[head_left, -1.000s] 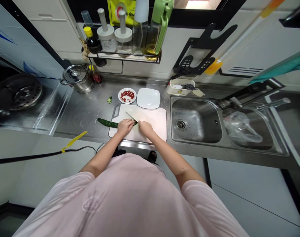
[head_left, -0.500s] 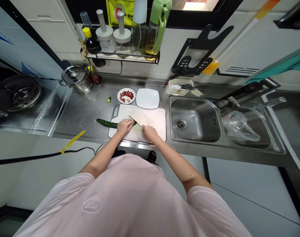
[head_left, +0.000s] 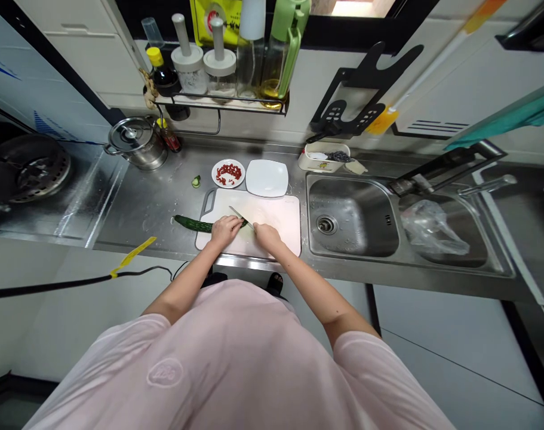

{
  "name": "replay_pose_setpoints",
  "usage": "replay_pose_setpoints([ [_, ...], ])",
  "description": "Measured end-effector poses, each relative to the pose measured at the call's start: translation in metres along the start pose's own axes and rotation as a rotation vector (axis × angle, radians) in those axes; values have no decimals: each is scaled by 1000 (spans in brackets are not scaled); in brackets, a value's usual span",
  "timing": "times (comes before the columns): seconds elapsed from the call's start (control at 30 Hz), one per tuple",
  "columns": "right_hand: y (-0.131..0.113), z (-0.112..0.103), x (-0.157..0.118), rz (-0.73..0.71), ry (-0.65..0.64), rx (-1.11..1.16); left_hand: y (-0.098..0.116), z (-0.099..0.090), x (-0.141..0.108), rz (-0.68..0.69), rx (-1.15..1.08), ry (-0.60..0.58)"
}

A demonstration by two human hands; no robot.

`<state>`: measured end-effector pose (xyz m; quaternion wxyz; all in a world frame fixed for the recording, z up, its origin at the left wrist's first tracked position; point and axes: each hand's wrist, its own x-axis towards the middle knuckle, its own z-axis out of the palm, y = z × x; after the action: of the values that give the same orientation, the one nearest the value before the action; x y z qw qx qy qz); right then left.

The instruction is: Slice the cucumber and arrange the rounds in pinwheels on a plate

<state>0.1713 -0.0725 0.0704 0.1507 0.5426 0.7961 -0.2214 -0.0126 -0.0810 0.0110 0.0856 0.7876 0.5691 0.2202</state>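
Observation:
A long green cucumber (head_left: 193, 224) lies across the left edge of the white cutting board (head_left: 283, 224), its left end out over the counter. My left hand (head_left: 226, 231) is closed on the cucumber near its right end. In my right hand (head_left: 266, 237) is the handle of a knife (head_left: 240, 214); its blade slants up and left across the cucumber's right end, close to my left fingertips. Behind the board stand a small white plate of chopped red pieces (head_left: 228, 174) and a bare white square plate (head_left: 267, 178). A small cucumber end (head_left: 196, 181) rests on the counter.
A lidded steel pot (head_left: 137, 143) and a small red bottle stand at the back left, near a dark pan (head_left: 27, 167). Overhead, a rack (head_left: 222, 106) holds jars and bottles. To the right are a double sink (head_left: 352, 218) and a utensil box (head_left: 324, 158).
My right hand and the knife have moved slightly left and up. My left hand stays on the cucumber, almost unmoved. The whole view has shifted a little.

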Motion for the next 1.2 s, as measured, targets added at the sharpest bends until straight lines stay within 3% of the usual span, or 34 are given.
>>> replay_pose_setpoints([
  [0.33,-9,-6,15,-12,29,21,-2,0,0,-8,-8,-14],
  [1.2,31,15,-34,42,-22,-22,6,-7,3,-76,-7,-96],
])
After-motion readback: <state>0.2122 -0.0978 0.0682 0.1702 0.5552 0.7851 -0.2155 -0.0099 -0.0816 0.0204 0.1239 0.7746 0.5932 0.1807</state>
